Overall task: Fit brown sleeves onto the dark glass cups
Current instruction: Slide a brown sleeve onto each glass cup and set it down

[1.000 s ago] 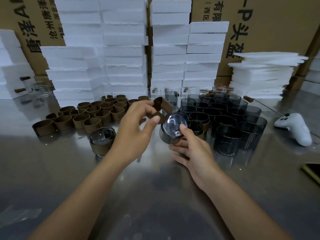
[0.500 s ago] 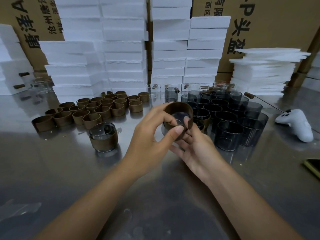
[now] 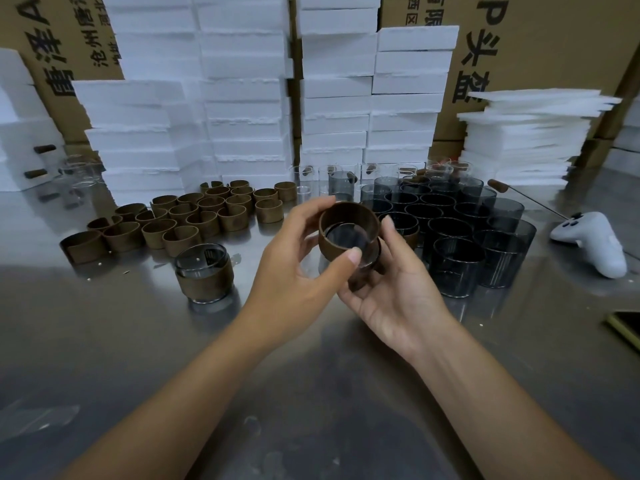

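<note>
Fingers point(image 3: 350, 258) of my left hand point(image 3: 294, 271) are pinching the brown ring-shaped sleeve point(image 3: 348, 216), which looks like leather. My thumb is pressing on its near rim and the other fingers are curling round its far side. My right hand point(image 3: 391, 299) is cradling the dark smoky glass cup point(image 3: 346, 237) from the three o'clock side. Its fingers are wrapping the wall, with the cup's base tilting up toward me.

I am judging this to be the fitting step itself. The sleeve is sitting round the base end of the cup, only partly on, and both are hanging above the shiny steel counter point(image 3: 311, 375) between my two hands. The next move is calling for a straight push of the band along the glass while the right hand is bracing against it, keeping the ring square so it is not jamming.

One finished sleeved cup point(image 3: 204, 275) is standing at nine o'clock from my hands. Loose brown sleeves point(image 3: 194, 216) are waiting at ten o'clock, and bare dark cups point(image 3: 457, 230) are crowding at two o'clock.
</note>
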`<action>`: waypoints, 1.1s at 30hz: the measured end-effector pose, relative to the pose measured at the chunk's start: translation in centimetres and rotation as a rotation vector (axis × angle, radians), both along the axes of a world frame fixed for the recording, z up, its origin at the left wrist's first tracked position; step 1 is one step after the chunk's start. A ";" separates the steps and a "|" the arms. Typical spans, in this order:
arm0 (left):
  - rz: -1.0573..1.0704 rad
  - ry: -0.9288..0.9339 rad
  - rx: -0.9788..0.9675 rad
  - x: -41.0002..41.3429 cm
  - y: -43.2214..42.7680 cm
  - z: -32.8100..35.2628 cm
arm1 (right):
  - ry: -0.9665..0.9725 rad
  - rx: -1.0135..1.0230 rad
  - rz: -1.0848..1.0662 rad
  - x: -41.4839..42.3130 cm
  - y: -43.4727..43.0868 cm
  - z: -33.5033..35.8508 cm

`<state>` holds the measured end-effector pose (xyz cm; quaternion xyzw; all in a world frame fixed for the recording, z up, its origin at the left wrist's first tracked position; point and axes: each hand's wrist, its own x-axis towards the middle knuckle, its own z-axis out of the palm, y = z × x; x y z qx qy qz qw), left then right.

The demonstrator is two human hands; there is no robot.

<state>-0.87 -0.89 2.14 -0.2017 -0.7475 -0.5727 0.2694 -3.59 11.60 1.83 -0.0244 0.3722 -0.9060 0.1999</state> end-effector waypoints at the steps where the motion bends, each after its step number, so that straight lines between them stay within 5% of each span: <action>1: -0.006 -0.005 0.007 0.0 -0.1 0.0 | 0.016 0.013 0.011 0.0 0.0 0.0; 18: -0.159 -0.108 0.145 -0.2 -0.2 0.0 | 0.108 -0.017 -0.027 0.3 -0.2 0.3; 25: -0.283 -0.428 0.292 -1.4 -0.4 -0.8 | 0.143 -0.062 -0.006 0.3 0.0 0.1; 33: -0.281 -0.345 0.301 -1.2 -0.5 -0.6 | 0.219 -0.067 0.009 -0.1 0.1 0.0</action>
